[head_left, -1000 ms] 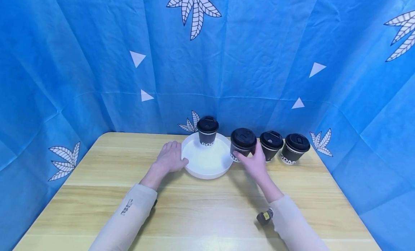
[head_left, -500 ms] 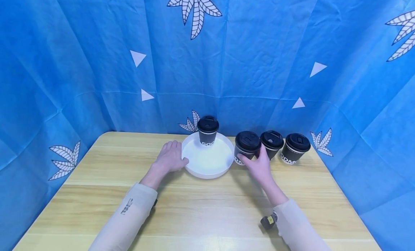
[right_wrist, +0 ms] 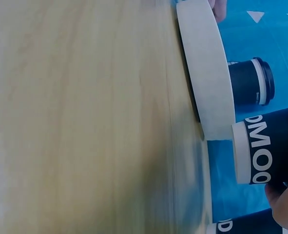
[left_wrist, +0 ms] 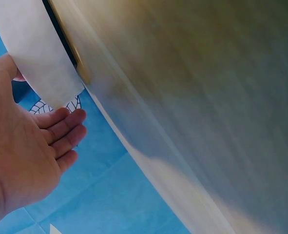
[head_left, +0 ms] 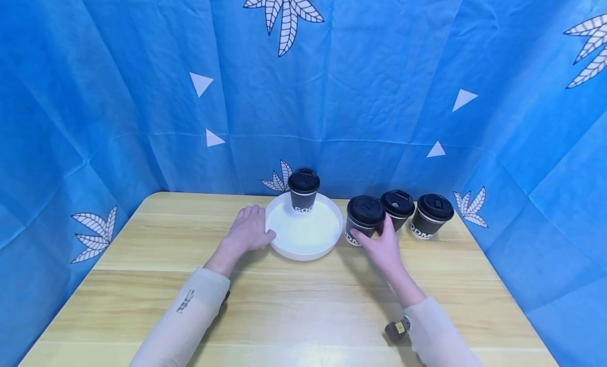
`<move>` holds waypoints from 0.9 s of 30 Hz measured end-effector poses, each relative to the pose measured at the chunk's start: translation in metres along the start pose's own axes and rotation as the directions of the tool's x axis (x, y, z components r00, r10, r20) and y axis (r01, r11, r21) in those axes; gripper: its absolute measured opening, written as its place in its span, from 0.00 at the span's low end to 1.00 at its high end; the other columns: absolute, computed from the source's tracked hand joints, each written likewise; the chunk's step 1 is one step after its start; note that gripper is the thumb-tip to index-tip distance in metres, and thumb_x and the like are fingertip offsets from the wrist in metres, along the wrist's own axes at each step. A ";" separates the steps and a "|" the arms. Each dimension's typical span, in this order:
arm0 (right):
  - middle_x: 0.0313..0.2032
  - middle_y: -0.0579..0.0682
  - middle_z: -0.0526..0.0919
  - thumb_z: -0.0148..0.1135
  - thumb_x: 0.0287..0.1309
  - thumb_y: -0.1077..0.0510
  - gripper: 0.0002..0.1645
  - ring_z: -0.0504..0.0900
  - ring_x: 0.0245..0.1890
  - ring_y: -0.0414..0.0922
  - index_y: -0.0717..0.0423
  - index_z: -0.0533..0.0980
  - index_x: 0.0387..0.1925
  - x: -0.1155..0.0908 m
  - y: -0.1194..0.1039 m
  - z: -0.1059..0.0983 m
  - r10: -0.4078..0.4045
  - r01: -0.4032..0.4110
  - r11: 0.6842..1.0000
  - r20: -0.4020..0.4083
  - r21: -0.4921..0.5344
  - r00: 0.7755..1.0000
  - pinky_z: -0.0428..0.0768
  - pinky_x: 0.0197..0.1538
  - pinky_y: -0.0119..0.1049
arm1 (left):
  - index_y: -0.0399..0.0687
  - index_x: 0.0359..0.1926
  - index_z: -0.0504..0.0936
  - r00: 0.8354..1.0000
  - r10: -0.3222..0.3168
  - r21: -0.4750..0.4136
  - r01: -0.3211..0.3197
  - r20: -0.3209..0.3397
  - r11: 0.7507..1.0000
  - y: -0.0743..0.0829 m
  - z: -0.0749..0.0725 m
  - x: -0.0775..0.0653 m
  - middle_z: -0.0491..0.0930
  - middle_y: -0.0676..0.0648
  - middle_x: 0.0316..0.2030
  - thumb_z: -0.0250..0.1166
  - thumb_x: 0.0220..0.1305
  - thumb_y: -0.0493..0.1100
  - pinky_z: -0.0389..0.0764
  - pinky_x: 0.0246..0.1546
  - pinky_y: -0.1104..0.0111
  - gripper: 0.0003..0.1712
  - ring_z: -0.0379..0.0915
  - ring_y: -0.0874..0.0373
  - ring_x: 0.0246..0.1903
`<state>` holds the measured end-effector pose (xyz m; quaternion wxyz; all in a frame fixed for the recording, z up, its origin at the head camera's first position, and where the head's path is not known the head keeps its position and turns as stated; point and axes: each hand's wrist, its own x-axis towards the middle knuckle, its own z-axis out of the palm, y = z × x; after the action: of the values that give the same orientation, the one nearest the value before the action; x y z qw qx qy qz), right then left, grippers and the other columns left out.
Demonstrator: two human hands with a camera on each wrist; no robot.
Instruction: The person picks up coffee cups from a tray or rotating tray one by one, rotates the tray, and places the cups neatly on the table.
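Observation:
My right hand grips a black lidded paper coffee cup with white lettering, upright, beside the right rim of a round white tray. In the right wrist view the held cup has its white base apart from the tabletop. Another black coffee cup stands in the tray near its back rim. At the tray's left side, my left hand rests with its thumb at the rim. The left wrist view shows that hand with fairly straight fingers by the tray wall.
Two more lidded cups, a nearer one and a far right one, stand right of the held cup. The wooden table meets a blue patterned cloth at the back and sides.
My right hand has moved the held cup to the right and toward me, away from the tray's rim. The left hand, tray and other cups stay in place.

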<state>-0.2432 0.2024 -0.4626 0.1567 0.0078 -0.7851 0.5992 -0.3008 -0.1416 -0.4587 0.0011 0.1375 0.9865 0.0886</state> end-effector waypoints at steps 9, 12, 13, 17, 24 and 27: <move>0.66 0.60 0.73 0.78 0.55 0.61 0.48 0.70 0.70 0.55 0.61 0.62 0.72 -0.006 0.003 -0.010 0.019 -0.019 1.000 -0.007 -0.019 1.000 0.63 0.76 0.49 | 0.26 0.67 0.66 1.000 0.004 0.001 -0.004 0.002 1.000 -0.001 0.001 0.001 0.72 0.33 0.56 0.60 0.64 0.59 0.62 0.70 0.48 0.44 0.64 0.39 0.57; 0.68 0.60 0.72 0.78 0.55 0.60 0.48 0.69 0.72 0.57 0.60 0.61 0.72 -0.009 0.005 -0.014 0.041 -0.041 0.998 -0.009 -0.046 0.999 0.62 0.76 0.50 | 0.26 0.67 0.66 1.000 0.006 0.004 -0.006 0.003 1.000 -0.001 0.001 0.001 0.72 0.33 0.56 0.60 0.64 0.59 0.62 0.71 0.48 0.44 0.64 0.39 0.58; 0.68 0.60 0.72 0.77 0.55 0.59 0.49 0.68 0.72 0.57 0.59 0.61 0.73 -0.010 0.005 -0.016 0.048 -0.049 0.997 -0.009 -0.055 0.999 0.62 0.76 0.51 | 0.26 0.67 0.66 1.000 0.007 0.004 -0.007 0.002 1.000 -0.001 0.001 0.000 0.72 0.34 0.56 0.60 0.64 0.59 0.62 0.71 0.48 0.44 0.64 0.40 0.57; 0.68 0.59 0.72 0.78 0.55 0.58 0.49 0.68 0.72 0.58 0.58 0.61 0.73 -0.015 0.008 -0.021 0.061 -0.062 0.995 -0.011 -0.074 0.998 0.62 0.76 0.52 | 0.26 0.65 0.67 1.000 0.011 0.003 -0.011 -0.005 1.000 -0.002 0.000 0.000 0.72 0.34 0.55 0.60 0.64 0.59 0.63 0.70 0.49 0.44 0.64 0.40 0.56; 0.67 0.58 0.73 0.78 0.55 0.59 0.49 0.68 0.73 0.56 0.57 0.61 0.74 -0.021 0.008 -0.030 0.062 -0.062 0.997 -0.001 -0.040 0.998 0.61 0.77 0.51 | 0.25 0.63 0.69 1.000 0.019 0.003 -0.019 -0.020 1.000 -0.002 0.000 0.001 0.73 0.34 0.52 0.61 0.63 0.58 0.64 0.68 0.48 0.42 0.65 0.39 0.56; 0.67 0.59 0.73 0.78 0.56 0.58 0.49 0.68 0.73 0.56 0.58 0.61 0.74 -0.023 0.008 -0.035 0.069 -0.069 0.997 -0.003 -0.042 0.998 0.61 0.77 0.52 | 0.26 0.63 0.69 1.000 0.017 -0.001 -0.017 -0.019 1.000 -0.002 0.001 0.001 0.72 0.34 0.52 0.61 0.63 0.58 0.64 0.69 0.48 0.42 0.65 0.39 0.56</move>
<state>-0.2151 0.2333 -0.4679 0.1364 -0.0231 -0.7973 0.5875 -0.3019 -0.1430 -0.4598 -0.0090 0.1450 0.9852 0.0905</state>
